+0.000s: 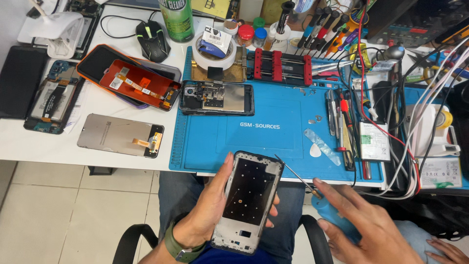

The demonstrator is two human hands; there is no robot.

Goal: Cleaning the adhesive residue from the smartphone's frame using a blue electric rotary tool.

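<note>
My left hand grips a phone middle frame, silver with a dark inner plate, held over my lap just below the table's front edge. My right hand holds a screwdriver with a light blue handle; its thin shaft points up-left and its tip sits beside the frame's upper right corner. A green watch band wraps my left wrist. Another hand's fingers show at the bottom right corner.
A blue work mat covers the table's middle, with an opened phone at its left, a red-and-black clamp jig, tweezers and drivers and a battery at its right. Screens and phone parts lie on the white table to the left.
</note>
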